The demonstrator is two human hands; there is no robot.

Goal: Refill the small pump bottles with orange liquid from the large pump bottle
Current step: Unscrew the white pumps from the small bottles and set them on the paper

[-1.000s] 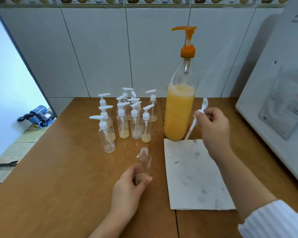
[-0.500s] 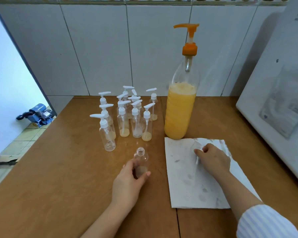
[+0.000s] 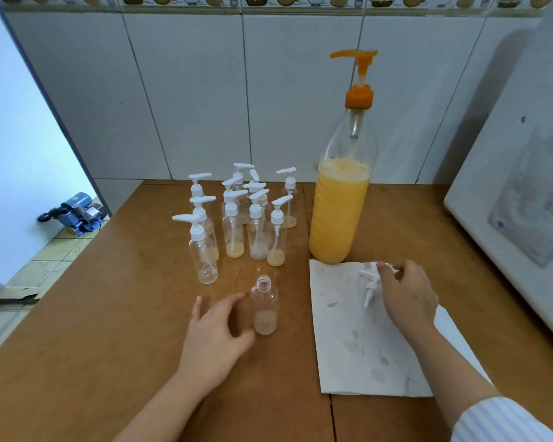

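Observation:
A small clear bottle (image 3: 264, 309) with no cap stands on the wooden table (image 3: 115, 330), a little pale liquid at its bottom. My left hand (image 3: 216, 333) is just to its left with fingers spread, the thumb close to the bottle's base. That bottle's white pump head (image 3: 368, 287) lies on a stained paper towel (image 3: 358, 346), and the fingertips of my right hand (image 3: 407, 298) pinch its top. The large pump bottle (image 3: 337, 215) with an orange pump stands behind the towel, about half full of orange liquid. Several small pump bottles (image 3: 237, 224) cluster to its left.
A white appliance (image 3: 517, 199) fills the right side and overhangs the table's right edge. The tiled wall (image 3: 189, 106) runs right behind the bottles. Past the table's left edge a blue machine (image 3: 77, 213) sits on the floor.
My right hand carried the pump head down from beside the large bottle onto the paper towel. My left hand let go of the capless bottle and drew back slightly to the left.

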